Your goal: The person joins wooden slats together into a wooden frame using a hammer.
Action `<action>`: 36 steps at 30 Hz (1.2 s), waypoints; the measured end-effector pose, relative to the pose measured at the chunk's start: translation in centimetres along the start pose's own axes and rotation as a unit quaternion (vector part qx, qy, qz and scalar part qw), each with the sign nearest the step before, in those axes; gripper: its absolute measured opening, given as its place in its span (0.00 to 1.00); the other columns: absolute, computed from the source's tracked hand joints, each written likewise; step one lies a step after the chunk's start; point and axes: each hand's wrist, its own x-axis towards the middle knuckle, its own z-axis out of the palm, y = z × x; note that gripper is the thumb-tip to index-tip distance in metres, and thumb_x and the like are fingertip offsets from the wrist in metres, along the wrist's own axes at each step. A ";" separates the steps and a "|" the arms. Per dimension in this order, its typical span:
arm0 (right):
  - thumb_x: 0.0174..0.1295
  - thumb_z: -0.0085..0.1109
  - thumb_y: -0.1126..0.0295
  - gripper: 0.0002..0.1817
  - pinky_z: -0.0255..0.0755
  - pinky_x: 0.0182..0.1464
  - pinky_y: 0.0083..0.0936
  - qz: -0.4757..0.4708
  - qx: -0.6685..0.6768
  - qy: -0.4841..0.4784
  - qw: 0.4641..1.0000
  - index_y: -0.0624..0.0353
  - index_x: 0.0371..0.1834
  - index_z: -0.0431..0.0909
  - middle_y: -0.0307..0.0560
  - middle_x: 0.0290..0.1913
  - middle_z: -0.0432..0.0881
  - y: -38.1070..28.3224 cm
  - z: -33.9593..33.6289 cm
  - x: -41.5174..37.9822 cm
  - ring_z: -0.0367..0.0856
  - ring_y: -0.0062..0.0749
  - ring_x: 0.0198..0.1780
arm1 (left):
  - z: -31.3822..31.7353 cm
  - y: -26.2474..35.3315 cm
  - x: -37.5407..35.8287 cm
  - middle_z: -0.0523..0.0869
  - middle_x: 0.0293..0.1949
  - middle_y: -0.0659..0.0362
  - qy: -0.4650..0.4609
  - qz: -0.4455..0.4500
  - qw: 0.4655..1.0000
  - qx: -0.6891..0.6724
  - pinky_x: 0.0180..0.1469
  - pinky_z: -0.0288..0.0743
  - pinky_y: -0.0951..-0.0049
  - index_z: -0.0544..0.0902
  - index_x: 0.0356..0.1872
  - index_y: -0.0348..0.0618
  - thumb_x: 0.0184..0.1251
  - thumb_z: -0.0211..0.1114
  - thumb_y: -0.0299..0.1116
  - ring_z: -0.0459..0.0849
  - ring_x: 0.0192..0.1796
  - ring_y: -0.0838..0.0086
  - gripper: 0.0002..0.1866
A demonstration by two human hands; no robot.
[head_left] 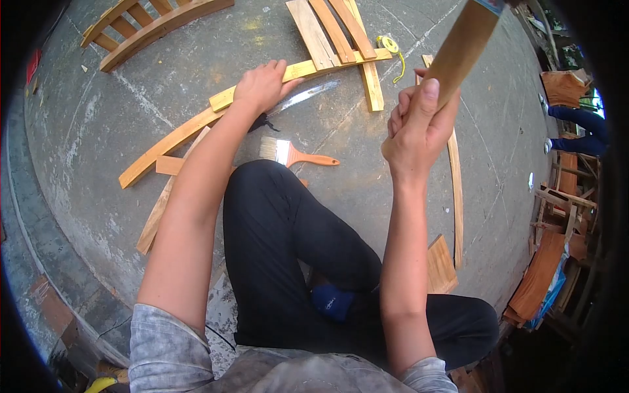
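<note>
My left hand (259, 86) is closed over a yellowish wooden piece (311, 67) on the ground, its fingers and thumb around the edge. This piece meets a curved wooden strip (167, 144) at its left end. Raised at upper right, my right hand (422, 128) grips a wooden-handled tool (462, 49), whose head is mostly cut off by the top edge. Several slats (334, 33) lie against the far end of the wooden piece, across another bar (372, 88). Nearer my knee are a paintbrush (298, 154) and a shiny blade-like strip (308, 95) with a dark end.
A yellow tape measure (388, 44) lies beside the slats. At upper left rests a curved, slatted wooden frame (157, 29). A thin curved strip (455, 196) and a short board (441, 265) lie on the right. Further right, a person's legs (580, 124) stand near stacked wood (540, 275).
</note>
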 end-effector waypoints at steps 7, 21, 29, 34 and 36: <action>0.88 0.52 0.49 0.22 0.69 0.29 0.26 0.011 -0.069 0.000 0.998 0.60 0.57 0.76 0.38 0.25 0.76 2.7 -0.4 -0.2 0.76 0.19 0.27 | -0.1 0.0 0.2 0.90 0.54 0.46 -0.010 -0.005 1.000 -0.002 0.57 0.88 0.50 0.78 0.57 0.41 0.86 0.49 0.67 0.92 0.56 0.49 0.34; 0.87 0.48 0.43 0.25 0.64 0.22 0.22 0.199 -0.124 0.003 0.972 0.57 0.51 0.74 0.33 0.26 0.71 7.5 -1.7 -1.2 0.69 0.16 0.21 | 0.2 0.0 0.1 0.90 0.54 0.47 0.010 0.004 1.000 0.002 0.54 0.89 0.50 0.77 0.54 0.42 0.86 0.52 0.65 0.92 0.55 0.50 0.31; 0.86 0.53 0.44 0.25 0.71 0.28 0.31 0.078 -0.076 0.000 0.994 0.58 0.52 0.75 0.41 0.26 0.79 6.5 -1.6 -1.5 0.79 0.24 0.26 | 0.9 -0.2 0.0 0.91 0.49 0.46 0.044 0.012 0.999 0.002 0.51 0.89 0.50 0.78 0.53 0.42 0.85 0.53 0.65 0.93 0.53 0.49 0.31; 0.85 0.54 0.46 0.24 0.75 0.35 0.46 0.110 -0.200 -0.083 0.970 0.59 0.58 0.76 0.59 0.29 0.83 8.1 -0.3 -3.8 0.87 0.53 0.31 | 1.1 -0.2 0.0 0.90 0.48 0.46 0.060 0.016 0.998 -0.005 0.49 0.88 0.49 0.77 0.51 0.41 0.84 0.54 0.66 0.92 0.52 0.48 0.32; 0.85 0.54 0.46 0.24 0.76 0.37 0.48 0.150 -0.217 -0.127 0.956 0.59 0.59 0.77 0.62 0.31 0.84 8.9 0.2 -4.7 0.88 0.59 0.33 | 0.8 -0.2 0.1 0.90 0.51 0.47 0.043 0.007 0.999 -0.003 0.53 0.88 0.50 0.78 0.54 0.42 0.85 0.54 0.66 0.92 0.54 0.49 0.31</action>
